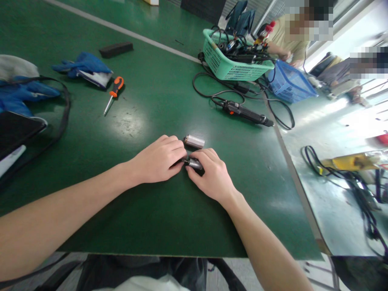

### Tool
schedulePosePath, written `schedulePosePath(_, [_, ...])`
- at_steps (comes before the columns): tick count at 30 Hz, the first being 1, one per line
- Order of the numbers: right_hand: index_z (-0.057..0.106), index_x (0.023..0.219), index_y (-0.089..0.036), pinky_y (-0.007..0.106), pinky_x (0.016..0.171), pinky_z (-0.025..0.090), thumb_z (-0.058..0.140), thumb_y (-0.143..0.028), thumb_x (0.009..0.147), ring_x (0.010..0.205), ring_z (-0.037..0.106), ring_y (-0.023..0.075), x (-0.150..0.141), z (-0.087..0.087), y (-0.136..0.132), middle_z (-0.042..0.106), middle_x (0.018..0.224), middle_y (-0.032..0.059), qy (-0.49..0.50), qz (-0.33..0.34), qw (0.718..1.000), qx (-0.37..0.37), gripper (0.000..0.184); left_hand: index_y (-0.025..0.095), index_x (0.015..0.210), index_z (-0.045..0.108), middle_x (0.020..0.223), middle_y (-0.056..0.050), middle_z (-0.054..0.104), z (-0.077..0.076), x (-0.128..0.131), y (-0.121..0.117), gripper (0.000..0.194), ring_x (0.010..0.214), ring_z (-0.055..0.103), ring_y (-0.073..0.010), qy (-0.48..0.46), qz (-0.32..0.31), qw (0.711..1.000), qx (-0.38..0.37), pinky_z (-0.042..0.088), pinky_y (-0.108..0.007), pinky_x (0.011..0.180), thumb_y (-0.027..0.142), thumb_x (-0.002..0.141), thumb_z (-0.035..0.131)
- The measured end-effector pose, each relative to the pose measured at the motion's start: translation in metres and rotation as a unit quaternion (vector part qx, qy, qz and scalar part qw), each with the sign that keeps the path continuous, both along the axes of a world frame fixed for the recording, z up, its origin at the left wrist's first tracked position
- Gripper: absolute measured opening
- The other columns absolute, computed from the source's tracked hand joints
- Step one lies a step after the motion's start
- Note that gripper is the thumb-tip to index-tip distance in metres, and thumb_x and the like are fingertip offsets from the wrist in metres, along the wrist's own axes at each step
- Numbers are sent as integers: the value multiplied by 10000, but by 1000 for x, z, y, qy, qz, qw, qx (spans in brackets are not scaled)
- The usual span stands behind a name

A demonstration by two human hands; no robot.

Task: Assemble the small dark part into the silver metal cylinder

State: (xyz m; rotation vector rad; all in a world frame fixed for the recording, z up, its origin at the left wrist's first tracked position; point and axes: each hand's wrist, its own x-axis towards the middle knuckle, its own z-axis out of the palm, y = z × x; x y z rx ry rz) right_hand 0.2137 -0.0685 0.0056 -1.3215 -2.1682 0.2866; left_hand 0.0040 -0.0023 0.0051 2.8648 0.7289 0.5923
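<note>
My left hand (pixel 159 159) and my right hand (pixel 212 173) meet at the middle of the green table (pixel 136 210), both curled around a small dark metal cylinder (pixel 193 163) that lies between their fingertips. Just beyond them a second, silver cylinder (pixel 194 141) lies loose on the table, close to my left hand's knuckles and untouched.
An orange-handled screwdriver (pixel 112 94) and blue gloves (pixel 83 67) lie at the back left. A black electric screwdriver (pixel 247 113) with its cable lies at the back right, near a green basket (pixel 230 64) of tools and a blue basket (pixel 287 83). Another person sits beyond the baskets.
</note>
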Motion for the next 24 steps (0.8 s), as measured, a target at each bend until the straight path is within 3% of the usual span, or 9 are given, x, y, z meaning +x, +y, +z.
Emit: schedulePosePath(24, [627,1066,-225,445,883,548,633,-195,915,976,621,274,1,1,-1,706,1032,89,-7,-18,1000,-9,154,163,929,658,942,-83,649,2,0,-1,171,927,570,-229,5,2,1000,-8,462,-382,842,248,980,520])
